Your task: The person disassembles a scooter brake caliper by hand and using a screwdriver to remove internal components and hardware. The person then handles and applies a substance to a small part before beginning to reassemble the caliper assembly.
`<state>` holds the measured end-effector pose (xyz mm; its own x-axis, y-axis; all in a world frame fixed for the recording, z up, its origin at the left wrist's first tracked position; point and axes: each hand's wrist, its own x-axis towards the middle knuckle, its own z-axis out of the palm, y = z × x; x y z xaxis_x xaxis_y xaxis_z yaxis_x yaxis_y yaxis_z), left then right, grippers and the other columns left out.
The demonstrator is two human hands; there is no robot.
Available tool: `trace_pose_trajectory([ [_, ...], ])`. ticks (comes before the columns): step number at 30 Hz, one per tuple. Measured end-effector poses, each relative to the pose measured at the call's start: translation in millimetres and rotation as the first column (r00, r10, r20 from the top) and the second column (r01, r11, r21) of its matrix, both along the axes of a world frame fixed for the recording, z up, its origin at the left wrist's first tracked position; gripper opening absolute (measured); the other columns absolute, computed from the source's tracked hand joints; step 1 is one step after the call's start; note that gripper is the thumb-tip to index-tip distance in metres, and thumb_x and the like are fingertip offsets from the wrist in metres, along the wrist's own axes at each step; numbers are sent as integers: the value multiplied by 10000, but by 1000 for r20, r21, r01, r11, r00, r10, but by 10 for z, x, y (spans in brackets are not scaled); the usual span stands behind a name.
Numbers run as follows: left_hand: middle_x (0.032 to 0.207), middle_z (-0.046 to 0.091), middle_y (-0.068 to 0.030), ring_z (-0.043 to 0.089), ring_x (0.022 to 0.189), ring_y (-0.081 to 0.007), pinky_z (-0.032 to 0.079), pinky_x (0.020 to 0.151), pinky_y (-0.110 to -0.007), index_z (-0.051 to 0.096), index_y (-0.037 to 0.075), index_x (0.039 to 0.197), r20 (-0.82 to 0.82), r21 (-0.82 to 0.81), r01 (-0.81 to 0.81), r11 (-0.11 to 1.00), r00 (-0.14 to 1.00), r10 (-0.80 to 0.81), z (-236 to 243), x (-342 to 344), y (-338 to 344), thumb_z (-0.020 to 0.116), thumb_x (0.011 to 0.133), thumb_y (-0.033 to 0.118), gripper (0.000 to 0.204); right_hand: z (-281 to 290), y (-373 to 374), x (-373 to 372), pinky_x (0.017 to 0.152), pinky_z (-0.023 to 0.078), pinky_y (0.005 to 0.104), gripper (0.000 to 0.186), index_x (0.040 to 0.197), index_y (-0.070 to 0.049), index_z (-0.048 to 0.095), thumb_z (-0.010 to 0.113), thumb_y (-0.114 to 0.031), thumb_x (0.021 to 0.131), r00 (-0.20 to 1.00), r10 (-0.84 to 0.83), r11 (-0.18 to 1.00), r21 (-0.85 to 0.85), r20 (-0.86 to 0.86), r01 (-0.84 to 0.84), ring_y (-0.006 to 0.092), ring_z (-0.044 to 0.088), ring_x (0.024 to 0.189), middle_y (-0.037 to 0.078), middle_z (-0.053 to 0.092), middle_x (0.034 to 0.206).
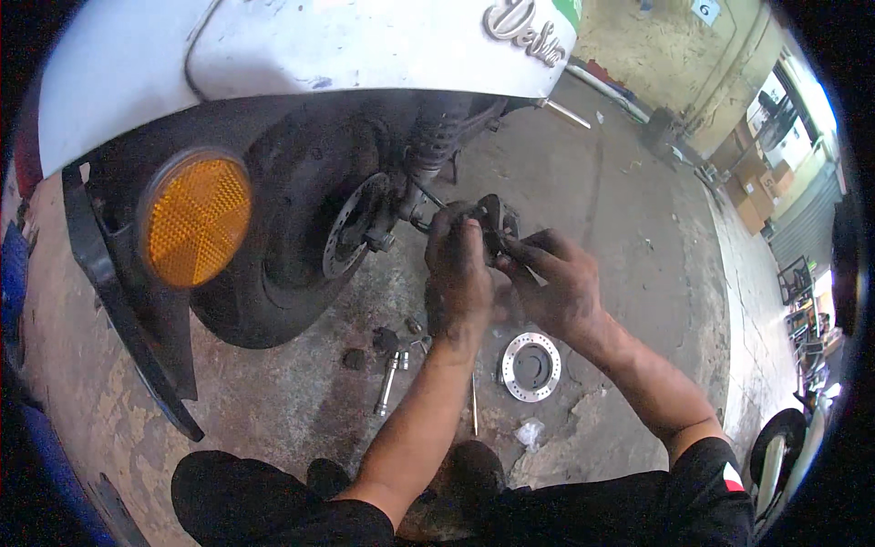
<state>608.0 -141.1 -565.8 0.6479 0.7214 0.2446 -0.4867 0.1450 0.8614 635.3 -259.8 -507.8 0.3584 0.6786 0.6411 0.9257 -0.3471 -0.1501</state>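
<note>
A dark brake caliper (pixel 493 215) is up off the floor beside the scooter's wheel, and a thin hose runs to it from the suspension side. My left hand (pixel 458 273) is closed around it, thumb on top. From the right, my right hand (pixel 562 278) meets it with thumb and fingers pinched together. A small dark piece with a pale edge seems to lie between those fingers, too hidden to name. Left of my hands, a drilled brake disc (pixel 344 239) is mounted on the wheel hub, next to the black tyre (pixel 292 219).
On the floor lie a loose silver brake disc (pixel 530 395), a ratchet wrench (pixel 389 383), small dark parts (pixel 354 359), a thin rod (pixel 474 408) and crumpled clear plastic (pixel 529 434). The white body panel (pixel 365 46) and orange reflector (pixel 196 217) overhang the left. Cardboard boxes (pixel 752 196) stand far right.
</note>
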Motion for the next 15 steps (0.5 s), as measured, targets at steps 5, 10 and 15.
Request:
trace_pose_trajectory([
  [5, 955, 565, -61, 533, 858, -151, 439, 741, -312, 581, 29, 984, 113, -258, 124, 958, 989, -98, 97, -65, -23, 517, 830, 132, 196, -4, 112, -35, 549, 484, 392, 173, 868, -54, 676, 713, -171, 746, 996, -60, 996, 55, -59, 63, 317, 614, 629, 127, 618, 746],
  [10, 881, 560, -41, 531, 801, -170, 431, 705, -317, 579, 34, 882, 193, -382, 113, 917, 980, -40, 297, -46, -112, 552, 801, 89, 102, 25, 109, -5, 548, 481, 403, 154, 809, -47, 658, 708, -177, 745, 984, -152, 988, 10, -95, 154, 328, 608, 618, 135, 604, 725],
  [15, 947, 571, -94, 546, 830, -180, 452, 737, -330, 535, -11, 989, 39, -95, -50, 994, 998, 54, -78, 218, -133, 552, 763, 69, 239, -120, 59, 132, 550, 476, 407, 125, 806, -52, 647, 699, -139, 733, 973, -164, 980, 89, -163, 180, 343, 598, 620, 142, 596, 723],
])
